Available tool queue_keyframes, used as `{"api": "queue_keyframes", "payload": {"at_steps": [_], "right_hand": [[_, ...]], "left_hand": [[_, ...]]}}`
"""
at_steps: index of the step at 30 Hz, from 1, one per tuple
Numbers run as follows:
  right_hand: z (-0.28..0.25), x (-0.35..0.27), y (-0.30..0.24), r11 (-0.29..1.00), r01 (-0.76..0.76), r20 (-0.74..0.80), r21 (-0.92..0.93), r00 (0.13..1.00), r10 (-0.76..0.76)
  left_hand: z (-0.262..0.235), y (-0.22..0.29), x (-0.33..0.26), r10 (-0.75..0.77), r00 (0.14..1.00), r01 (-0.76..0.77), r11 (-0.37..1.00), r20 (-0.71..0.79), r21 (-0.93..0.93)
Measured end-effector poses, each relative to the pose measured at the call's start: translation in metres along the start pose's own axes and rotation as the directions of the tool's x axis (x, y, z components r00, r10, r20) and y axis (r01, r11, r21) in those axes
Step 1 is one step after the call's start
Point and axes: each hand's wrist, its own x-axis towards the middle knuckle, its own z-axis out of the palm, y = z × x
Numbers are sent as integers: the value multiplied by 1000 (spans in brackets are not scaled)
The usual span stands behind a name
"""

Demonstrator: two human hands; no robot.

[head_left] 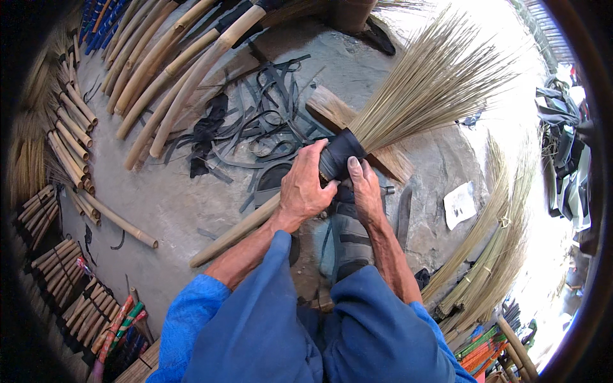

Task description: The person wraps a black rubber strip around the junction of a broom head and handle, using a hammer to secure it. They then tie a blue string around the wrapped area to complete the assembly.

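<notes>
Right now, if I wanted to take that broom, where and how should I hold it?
I'd close my fingers around the bare handle, near its lower-left end, coming from the picture's left. That slim, round stick juts out past the left hand, while the bristles fan out at the upper right, and the right hand is at the black band.

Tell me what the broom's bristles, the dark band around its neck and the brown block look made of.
Bristles: dry plant stalks, probably grass, unfinished; thin, straw-coloured and fanning out unevenly.
Dark band: perhaps rubber, smooth with a dull sheen; it wraps closely, though plastic is possible.
Brown block: likely wood, bare and worn, judging by its colour and scuffed surface.
</notes>
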Motion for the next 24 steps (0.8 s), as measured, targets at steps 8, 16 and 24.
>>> {"api": "queue_keyframes", "payload": {"at_steps": [8, 16, 24], "right_hand": [[-20, -44, -30, 826, -277, 148, 492, 961, 234], [-20, -65, -13, 915, -189, 158, 355, 977, 141], [-8, -37, 9, 965, 0, -94, 262, 995, 25]], "left_hand": [[7, 2, 10, -32, 999, 32, 999, -27, -28], [16, -11, 23, 183, 936, -194, 981, -300, -4], [15, -29, 20, -21, 946, 2, 998, -322, -60]]}}
